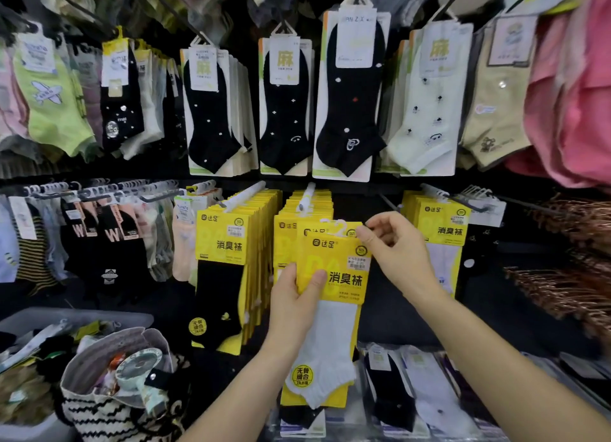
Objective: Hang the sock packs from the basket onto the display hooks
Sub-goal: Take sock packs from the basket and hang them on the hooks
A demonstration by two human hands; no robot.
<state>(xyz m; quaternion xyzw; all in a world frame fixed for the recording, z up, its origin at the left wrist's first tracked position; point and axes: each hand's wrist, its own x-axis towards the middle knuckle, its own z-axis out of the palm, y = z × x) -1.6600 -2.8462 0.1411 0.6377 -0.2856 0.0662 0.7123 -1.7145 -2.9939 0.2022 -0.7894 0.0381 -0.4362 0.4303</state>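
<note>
- Two bare hands were raised before the sock wall, with both forearms reaching up from the lower edge of the view.
- A yellow-carded pack of white ankle socks [344,279] was held upright between them, in front of the middle row of the lower rack.
- The left hand [295,298] was closed on the card's left edge, with the thumb laid flat on the front and the fingers hidden behind.
- The right hand [395,243] was bent at the wrist, and the card's top right corner was pinched between thumb and forefinger, the other fingers loosely curled.
- The small white plastic hanger [341,229] on top of the pack was held just below the white-tipped display hook [308,193], apart from it.
- A second yellow card was seen just behind the held one; whether it was also gripped could not be told.
- A full row of matching yellow packs [291,212] was already hung on that hook.
- A grey plastic basket [20,322] with mixed sock packs stood at the lower left, beside a black-and-white striped fabric bag [99,412].
</note>
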